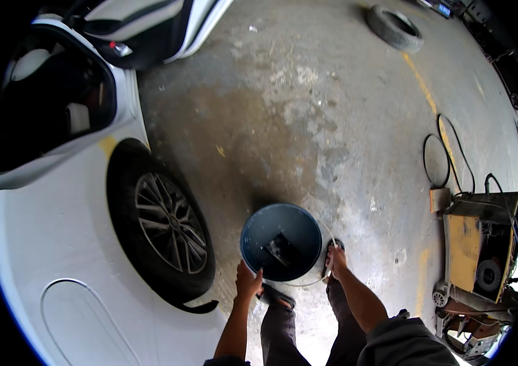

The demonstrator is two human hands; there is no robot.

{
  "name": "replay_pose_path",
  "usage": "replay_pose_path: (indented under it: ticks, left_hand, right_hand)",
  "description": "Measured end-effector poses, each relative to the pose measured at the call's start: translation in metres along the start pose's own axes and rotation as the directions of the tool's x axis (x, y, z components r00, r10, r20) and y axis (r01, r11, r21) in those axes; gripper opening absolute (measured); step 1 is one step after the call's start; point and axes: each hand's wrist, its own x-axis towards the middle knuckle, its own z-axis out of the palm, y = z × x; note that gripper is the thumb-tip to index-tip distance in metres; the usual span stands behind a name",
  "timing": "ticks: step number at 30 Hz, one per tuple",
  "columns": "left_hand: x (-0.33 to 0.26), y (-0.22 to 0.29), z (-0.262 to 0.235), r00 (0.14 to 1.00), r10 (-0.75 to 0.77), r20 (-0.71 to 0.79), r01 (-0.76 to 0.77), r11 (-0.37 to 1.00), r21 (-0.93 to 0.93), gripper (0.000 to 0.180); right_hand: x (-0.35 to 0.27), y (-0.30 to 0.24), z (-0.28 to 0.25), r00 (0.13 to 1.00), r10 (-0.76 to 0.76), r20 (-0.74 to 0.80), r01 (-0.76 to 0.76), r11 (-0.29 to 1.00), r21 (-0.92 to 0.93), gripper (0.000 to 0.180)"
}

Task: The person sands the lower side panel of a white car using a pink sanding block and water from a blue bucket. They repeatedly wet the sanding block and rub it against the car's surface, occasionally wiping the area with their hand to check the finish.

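Note:
A dark blue round bucket is in front of my legs, its open top facing up. Down inside lies a dark object with a pale patch; I cannot make out what it is. My left hand is closed on the bucket's near left rim, thumb over the edge. To the right, my right hand is wrapped round the bucket's thin pale handle, which swings out to the near right side. My feet, in dark slippers, stand just behind and beside the bucket.
At left stands a white car with its rear wheel near the bucket and a door open. A loose tyre lies far right. Cable loops lead to a yellow-panelled machine on wheels at right. The concrete has damp patches.

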Motion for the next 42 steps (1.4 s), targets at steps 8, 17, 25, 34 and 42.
replay_pose_path:
  ticks: [8,17,25,34,42]
  left_hand:
    - [-0.122,0.001,-0.092,0.963,0.258,-0.08,-0.264,0.961,-0.079,0.051]
    - [-0.075,0.224,-0.223,0.958,0.272,-0.094,-0.279,0.958,-0.066,0.042]
    - [-0.029,0.32,-0.325,0.958,0.2,-0.207,-0.214,0.975,-0.05,0.033]
    - [0.125,0.38,-0.378,0.959,0.191,-0.208,-0.206,0.977,-0.052,0.023]
    - [0.24,0.641,-0.552,0.574,0.762,-0.3,-0.708,0.646,0.285,0.023]
  right_hand:
    - [-0.101,-0.026,0.089,0.939,0.227,0.258,-0.263,0.958,0.115,0.028]
    - [0.018,-0.066,0.007,0.806,-0.162,0.57,0.21,0.977,-0.02,0.025]
    - [-0.023,-0.217,-0.102,0.899,0.394,0.194,-0.392,0.919,-0.05,0.03]
    - [0.042,-0.376,-0.169,0.813,0.546,-0.203,-0.471,0.821,0.324,0.037]
    - [0.125,-0.564,-0.206,0.628,0.675,-0.387,-0.392,0.704,0.592,0.043]
